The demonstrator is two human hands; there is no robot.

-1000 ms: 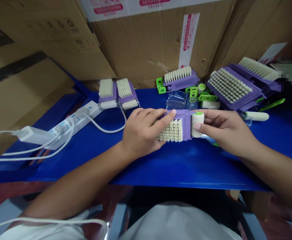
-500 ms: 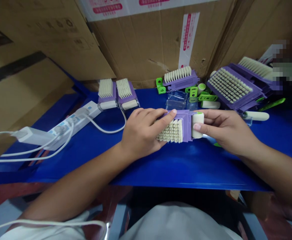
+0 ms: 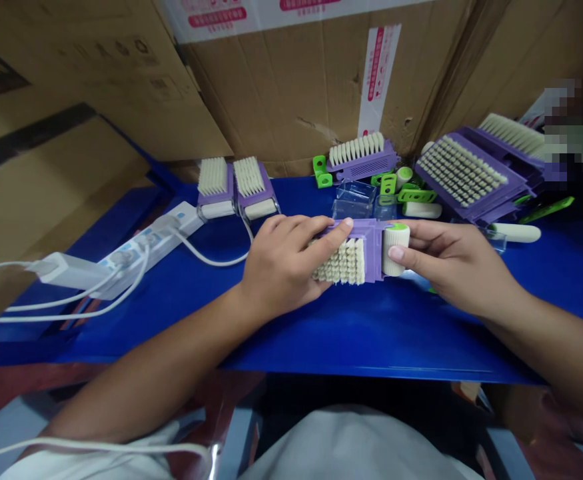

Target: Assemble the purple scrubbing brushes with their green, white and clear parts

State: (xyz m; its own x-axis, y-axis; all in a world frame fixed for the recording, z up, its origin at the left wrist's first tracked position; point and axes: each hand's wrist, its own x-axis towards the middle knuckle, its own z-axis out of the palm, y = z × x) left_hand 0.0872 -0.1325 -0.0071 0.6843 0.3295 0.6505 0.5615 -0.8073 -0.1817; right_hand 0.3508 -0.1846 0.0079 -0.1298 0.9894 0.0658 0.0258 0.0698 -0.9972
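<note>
My left hand (image 3: 284, 263) is wrapped round a purple brush (image 3: 354, 252) with cream bristles, held just above the blue table (image 3: 321, 327). At the brush's right end my right hand (image 3: 451, 263) pinches a white roller with a green cap (image 3: 395, 248), thumb on its front and fingers behind it. The roller stands upright against the purple body. Both hands are closed.
Two finished purple brushes (image 3: 231, 183) stand at the back left beside a white power strip (image 3: 136, 250) with cables. Clear plastic boxes (image 3: 354, 197), green clips (image 3: 321, 170), white rollers (image 3: 516, 232) and more purple brushes (image 3: 464, 175) crowd the back right. Cardboard boxes (image 3: 291, 93) wall the rear.
</note>
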